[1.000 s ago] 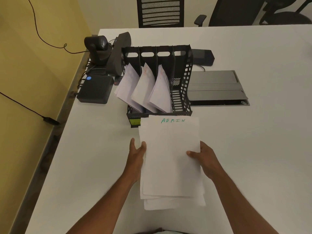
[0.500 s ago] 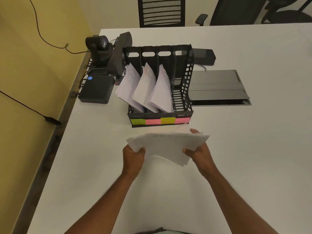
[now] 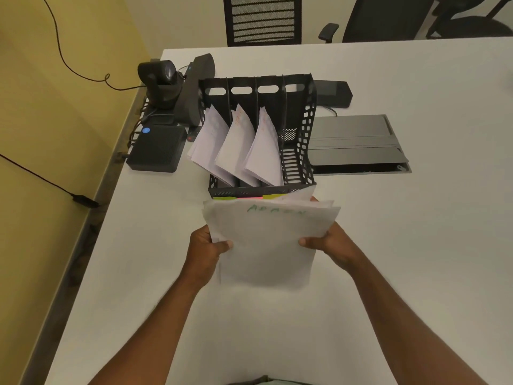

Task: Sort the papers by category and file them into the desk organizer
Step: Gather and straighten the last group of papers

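Observation:
I hold a stack of white papers (image 3: 266, 245) upright above the table, just in front of the black desk organizer (image 3: 305, 129). Blurred green lettering runs across the top sheet. My left hand (image 3: 206, 250) grips the stack's left edge and my right hand (image 3: 330, 244) grips its right edge. Three of the organizer's slots hold leaning sheets (image 3: 238, 145); the rightmost slot (image 3: 291, 159) is empty. Coloured labels (image 3: 249, 197) along its front edge are partly hidden by the stack.
A dark camera (image 3: 161, 81), a speaker bar (image 3: 194, 87) and a black box (image 3: 156, 148) stand left of the organizer. A grey cable hatch (image 3: 355, 145) lies to its right, a black device (image 3: 333, 93) behind. Chairs stand beyond the white table (image 3: 416, 245).
The stack lay flat on the table a second ago. Both hands lifted it, turned it edge-on, and now hold it upright, facing me, closer to the organizer's front.

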